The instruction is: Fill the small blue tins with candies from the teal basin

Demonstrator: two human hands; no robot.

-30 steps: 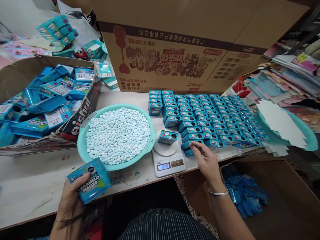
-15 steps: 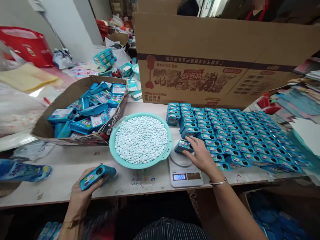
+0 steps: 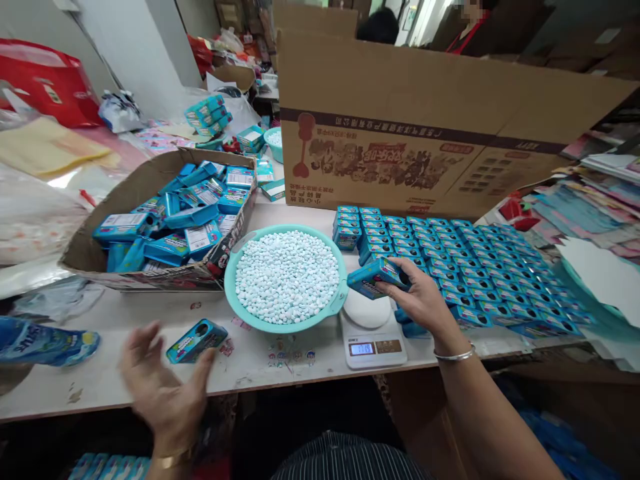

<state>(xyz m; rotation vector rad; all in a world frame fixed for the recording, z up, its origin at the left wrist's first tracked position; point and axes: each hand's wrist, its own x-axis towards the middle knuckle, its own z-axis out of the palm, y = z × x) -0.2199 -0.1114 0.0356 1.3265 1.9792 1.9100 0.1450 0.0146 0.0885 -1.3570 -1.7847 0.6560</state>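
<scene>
My right hand [image 3: 419, 293] grips a small blue candy box [image 3: 373, 277] and holds it above the white digital scale [image 3: 374, 357], whose display is lit. Fingers spread and smeared by motion, my left hand [image 3: 165, 383] is empty. Just beyond its thumb a second blue box [image 3: 197, 341] with a dark round hole stands on the table. Between the hands sits a turquoise basin [image 3: 235, 310] filled with small white candies [image 3: 287, 277]. Rows of similar blue boxes [image 3: 465, 273] with round holes stand right of the scale.
A cardboard box [image 3: 95, 270] full of blue boxes lies open at the left. Behind the rows rises a large brown carton [image 3: 400, 87]. A blue pouch [image 3: 45, 341] rests at the left edge. Stacked papers [image 3: 595, 213] are at the right. Two other people are partly visible behind the carton.
My right hand has lifted the candy box off the scale. My left hand has let go of its box, leaving it on the table, and has opened.
</scene>
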